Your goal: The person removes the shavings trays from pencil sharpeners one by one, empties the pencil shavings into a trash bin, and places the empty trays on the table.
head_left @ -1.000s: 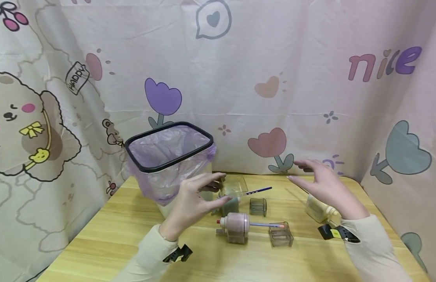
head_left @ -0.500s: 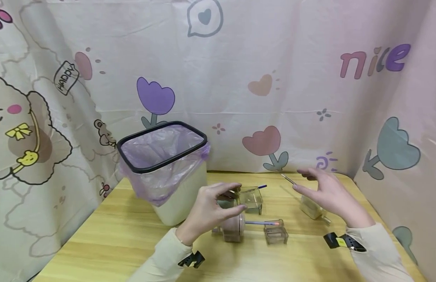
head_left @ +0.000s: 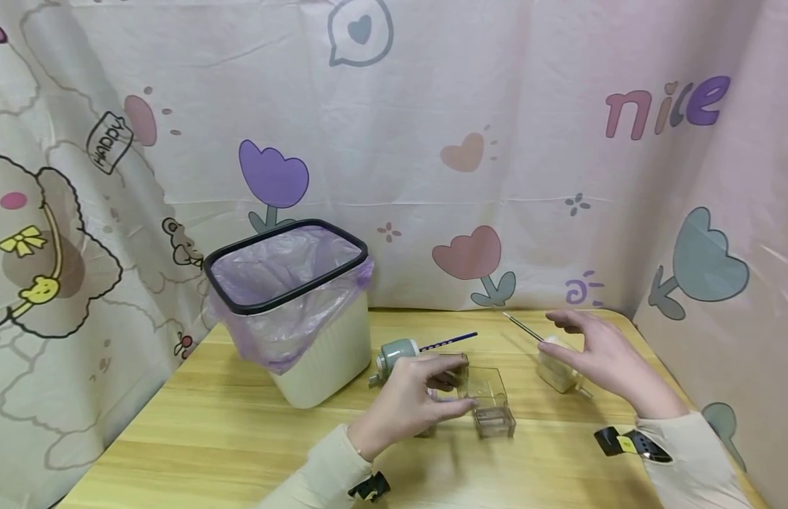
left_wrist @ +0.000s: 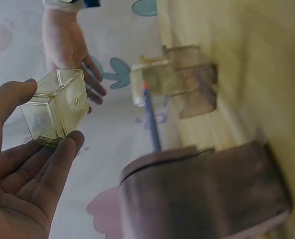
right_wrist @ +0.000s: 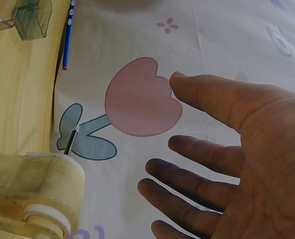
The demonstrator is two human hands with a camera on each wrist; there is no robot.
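Note:
My left hand pinches a clear yellowish plastic shavings box between thumb and fingers, raised above the table. Behind that hand, the pink pencil sharpener is mostly hidden in the head view; a pencil sticks out of it. A smoky brown shavings box sits just below the held box. My right hand hovers with fingers spread and holds nothing. Close to it stands a yellow pencil sharpener with a dark pencil in it.
A bin with a black rim and purple bag stands at the left. Beside it lies a green pencil sharpener with a blue pencil. Another shavings box is greenish. A printed curtain hangs behind the wooden table.
My left hand has carried the yellowish box rightward and nearer, from beside the bin to above the brown box. The green sharpener shows again. My right hand has barely moved.

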